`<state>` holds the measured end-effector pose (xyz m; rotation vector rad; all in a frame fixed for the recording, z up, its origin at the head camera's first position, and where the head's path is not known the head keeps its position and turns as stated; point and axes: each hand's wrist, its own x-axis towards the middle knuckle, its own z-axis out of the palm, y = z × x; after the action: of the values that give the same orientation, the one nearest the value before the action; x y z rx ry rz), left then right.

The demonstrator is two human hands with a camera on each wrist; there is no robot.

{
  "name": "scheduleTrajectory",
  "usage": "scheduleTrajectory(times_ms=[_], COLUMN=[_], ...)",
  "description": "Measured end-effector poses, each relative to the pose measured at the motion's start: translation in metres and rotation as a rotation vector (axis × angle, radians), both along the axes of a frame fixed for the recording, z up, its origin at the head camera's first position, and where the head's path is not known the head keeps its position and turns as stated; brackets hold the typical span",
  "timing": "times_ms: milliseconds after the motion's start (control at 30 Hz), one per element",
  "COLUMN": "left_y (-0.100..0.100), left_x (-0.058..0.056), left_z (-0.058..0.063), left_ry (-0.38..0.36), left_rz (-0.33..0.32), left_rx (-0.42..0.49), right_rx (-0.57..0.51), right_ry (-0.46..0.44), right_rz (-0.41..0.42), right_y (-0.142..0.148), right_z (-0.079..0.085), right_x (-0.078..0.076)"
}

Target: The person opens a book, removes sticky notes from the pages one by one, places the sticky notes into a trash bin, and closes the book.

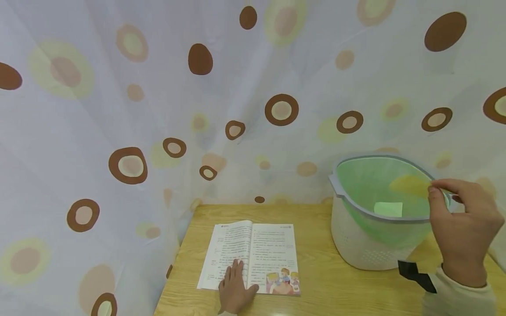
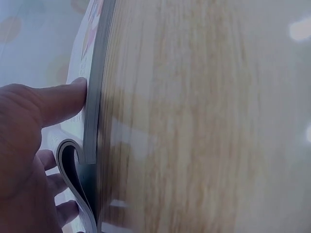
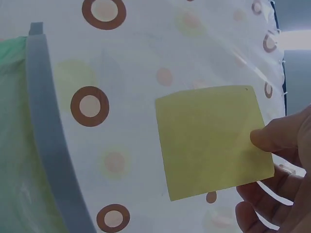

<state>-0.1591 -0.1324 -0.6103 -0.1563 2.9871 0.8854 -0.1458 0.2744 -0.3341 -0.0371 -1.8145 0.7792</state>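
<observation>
Between thumb and fingers, my right hand (image 1: 466, 219) pinches a yellow sticky note (image 1: 411, 186) by one edge, above the right side of a trash bin (image 1: 371, 245). The right wrist view shows the note (image 3: 214, 143) flat and square, with a tiny dark mark near a top corner. My left hand (image 1: 236, 287) rests with fingers spread on the lower part of an open book (image 1: 272, 245). In the left wrist view the thumb lies over the book's edge (image 2: 92, 107), and the pages curve up at the spine.
The bin has a grey rim (image 1: 334, 182) and a green liner (image 1: 359, 180); a pale paper square (image 1: 388, 209) lies inside. A wooden table (image 1: 312, 281) carries book and bin. A spotted curtain (image 1: 245, 166) hangs behind and to the left. A black strap (image 1: 417, 275) sits by the right sleeve.
</observation>
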Motion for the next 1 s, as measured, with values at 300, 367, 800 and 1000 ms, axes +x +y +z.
scheduleTrajectory(times_ms=[300, 367, 800, 1000], left_y=[-0.021, -0.027, -0.052, -0.049], left_x=[-0.001, -0.001, 0.004, 0.003], left_z=[-0.003, -0.002, 0.005, 0.007], left_ry=[0.110, 0.134, -0.022, -0.029], left_rz=[0.049, 0.101, 0.261, 0.324], left_rx=[0.050, 0.043, 0.087, 0.069], right_rx=[0.062, 0.052, 0.074, 0.083], right_ry=[-0.013, -0.011, -0.135, -0.168], right_rz=[-0.043, -0.058, -0.106, -0.102], right_y=[0.000, 0.001, 0.015, 0.018], right_z=[-0.011, -0.013, -0.021, -0.028], right_x=[-0.019, -0.022, -0.028, -0.033])
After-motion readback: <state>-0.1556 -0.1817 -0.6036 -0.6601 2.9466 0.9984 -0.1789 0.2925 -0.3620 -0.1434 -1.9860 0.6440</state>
